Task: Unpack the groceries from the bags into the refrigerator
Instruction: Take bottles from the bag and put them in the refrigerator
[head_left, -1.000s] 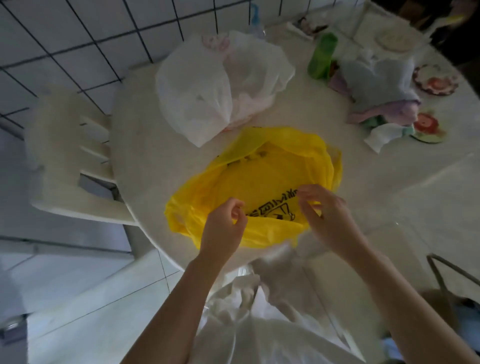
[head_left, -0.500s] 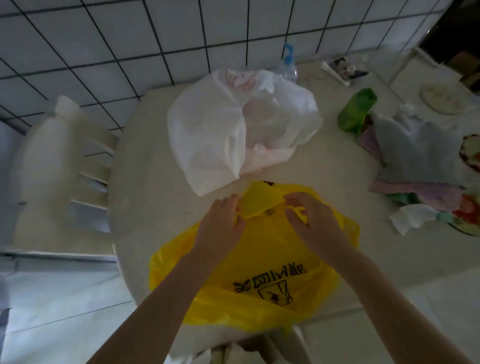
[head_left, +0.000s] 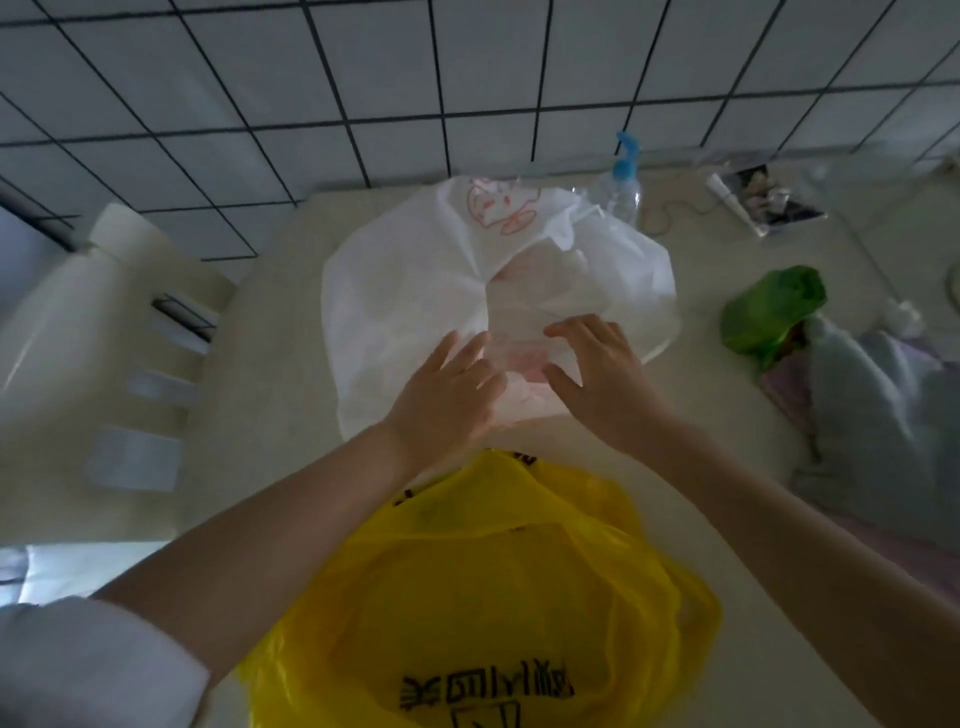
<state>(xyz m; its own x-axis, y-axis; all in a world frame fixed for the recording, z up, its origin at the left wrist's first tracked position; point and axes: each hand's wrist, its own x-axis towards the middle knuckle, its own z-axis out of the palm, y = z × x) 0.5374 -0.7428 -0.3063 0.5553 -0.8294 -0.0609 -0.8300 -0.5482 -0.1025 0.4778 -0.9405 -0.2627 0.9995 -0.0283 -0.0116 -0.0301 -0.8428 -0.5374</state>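
The table is the largest item: a pale round top set against a tiled wall, which leaves the near edge free for working. A pale chair stands at its left side.

The yellow bag lies nearest the person, slack and collapsed, its mouth open toward the camera and black print showing on its near face. Whether anything remains inside cannot be determined. Both forearms cross above it.

The white bag sits just beyond, touching or nearly touching the yellow one, with a red printed figure on its far side. Its mouth faces up and toward the person. Pinkish contents show faintly through the film at the opening; what they are cannot be told.

A heap of folded cloth occupies the right of the table, with a crumpled green bag at its far end. A clear bottle with a blue cap stands behind the white bag, near the wall.

The left hand and right hand are at the mouth of the white bag, one on each side of the opening. Fingers on both are extended and spread, laid on the plastic; neither pinches or holds anything. The placement is judged to be for parting the opening to reach the contents.

No refrigerator is in view. The groceries are still bagged on the table.
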